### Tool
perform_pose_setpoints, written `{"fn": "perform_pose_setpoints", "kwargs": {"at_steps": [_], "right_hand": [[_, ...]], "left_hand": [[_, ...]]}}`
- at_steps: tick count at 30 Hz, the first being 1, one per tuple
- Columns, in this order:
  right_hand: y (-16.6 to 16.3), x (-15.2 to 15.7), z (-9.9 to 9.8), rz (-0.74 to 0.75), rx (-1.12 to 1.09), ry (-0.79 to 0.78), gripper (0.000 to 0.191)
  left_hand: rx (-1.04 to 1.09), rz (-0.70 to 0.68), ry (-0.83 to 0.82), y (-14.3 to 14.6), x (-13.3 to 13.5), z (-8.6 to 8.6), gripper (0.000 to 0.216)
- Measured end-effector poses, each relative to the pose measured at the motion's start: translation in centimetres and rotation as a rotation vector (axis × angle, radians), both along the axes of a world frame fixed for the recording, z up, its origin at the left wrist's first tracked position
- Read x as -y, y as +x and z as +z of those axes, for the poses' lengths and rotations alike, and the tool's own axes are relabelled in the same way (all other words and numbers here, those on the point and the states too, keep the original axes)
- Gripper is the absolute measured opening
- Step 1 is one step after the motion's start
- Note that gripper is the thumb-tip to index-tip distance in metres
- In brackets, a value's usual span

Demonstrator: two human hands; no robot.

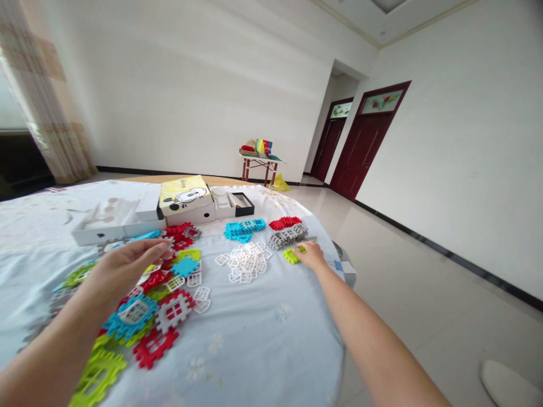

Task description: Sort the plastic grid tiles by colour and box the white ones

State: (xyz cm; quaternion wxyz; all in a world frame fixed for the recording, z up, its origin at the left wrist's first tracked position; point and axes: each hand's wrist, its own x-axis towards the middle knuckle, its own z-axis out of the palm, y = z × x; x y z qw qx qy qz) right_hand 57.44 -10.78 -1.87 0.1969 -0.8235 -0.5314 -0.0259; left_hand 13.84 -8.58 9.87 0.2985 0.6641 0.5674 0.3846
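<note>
My right hand [311, 255] reaches far across the cloth-covered table [263, 339], fingers curled onto a lime-green waffle tile [291, 255]. Just beyond it lie a grey pile [288, 236], a red pile [285, 223], a blue pile [244, 229] and a spread of white tiles [246, 263]. My left hand [127, 263] hovers over a mixed heap of red, blue, green and white tiles [148, 305], fingers curled together; whether anything is in them I cannot make out.
Open white boxes [114, 217], a yellow cartoon box lid [185, 195] and a small black-lined box [242, 203] sit at the table's far side. A small table with colourful items [259, 155] stands by the wall. Dark red doors [360, 150] are at the right.
</note>
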Motion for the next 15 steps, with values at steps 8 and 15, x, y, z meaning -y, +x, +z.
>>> {"fn": "perform_pose_setpoints", "kwargs": {"at_steps": [8,15], "right_hand": [[-1.9,1.5,0.1,0.141,0.006,0.023,0.029],[-4.2,2.5,1.2,0.117,0.043,-0.011,0.036]], "left_hand": [[0.087,-0.049,-0.092,-0.5,-0.4,-0.4,0.057],[0.118,0.011,-0.037,-0.9,-0.3,0.0,0.057]]}}
